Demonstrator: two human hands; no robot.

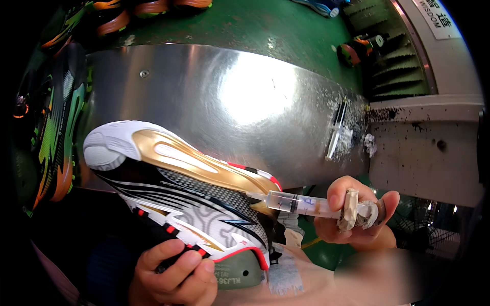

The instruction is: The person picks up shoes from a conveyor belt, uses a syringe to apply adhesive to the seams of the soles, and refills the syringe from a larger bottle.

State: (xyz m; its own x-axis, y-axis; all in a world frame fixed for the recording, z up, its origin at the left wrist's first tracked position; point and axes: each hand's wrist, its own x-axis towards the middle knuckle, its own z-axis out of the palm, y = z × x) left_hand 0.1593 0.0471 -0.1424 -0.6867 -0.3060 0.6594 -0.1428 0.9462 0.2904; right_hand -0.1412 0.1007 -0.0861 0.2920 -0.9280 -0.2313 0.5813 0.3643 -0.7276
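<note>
A white, black and gold sports shoe (204,204) lies tilted on its side, with its toe to the upper left. It is stretched over a dark green shoe last (239,270) that shows at the collar. My left hand (176,273) grips it from below, fingers bent over the lacing side. In my right hand (357,214) is a clear plastic syringe (296,203), its finger flange wrapped in tan tape. The thumb is by the plunger end. The syringe's tip touches, or comes very near, the seam between upper and gold sole toward the heel.
A shiny metal plate (168,97) lies beyond the shoe. On its right end rests a second syringe (337,130) amid white residue. A green belt (245,30) runs behind, carrying orange-and-black shoes (109,18). More shoes (58,127) stand at left. A strip curtain (395,61) hangs at right.
</note>
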